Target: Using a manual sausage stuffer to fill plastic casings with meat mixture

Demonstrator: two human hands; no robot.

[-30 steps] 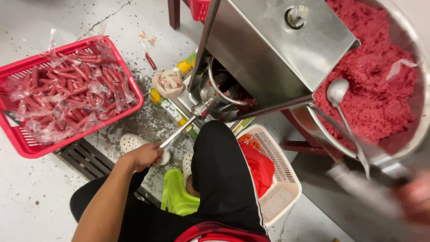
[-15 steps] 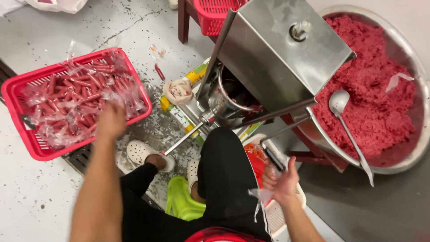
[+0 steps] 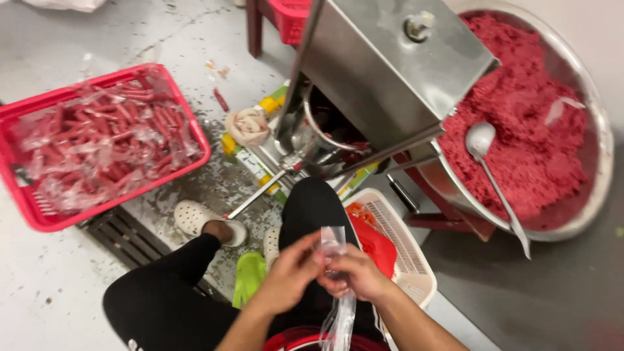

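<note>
My left hand point(image 3: 288, 270) and my right hand point(image 3: 356, 273) meet over my lap, both pinching a clear plastic casing point(image 3: 339, 305) that hangs down between them. Just beyond my knees stands a steel sausage-filling machine point(image 3: 383, 78) with a thin nozzle point(image 3: 257, 195) pointing toward my left foot. To the left on the floor a red basket point(image 3: 39, 218) holds many red sausages point(image 3: 104, 153) under clear plastic. A big steel bowl point(image 3: 588, 201) at the right is full of pink minced meat point(image 3: 520, 130), with a steel ladle point(image 3: 491, 169) lying in it.
A white basket point(image 3: 413, 260) with red items stands by my right knee. A green stool point(image 3: 247, 276) shows under my legs. A black floor grate point(image 3: 127, 244) lies beside the red basket. A cloth-wrapped lump point(image 3: 247, 125) sits near the machine's base.
My left hand came back from the red basket and my right hand came in from the white basket; both now meet on the clear casing in front of me.
</note>
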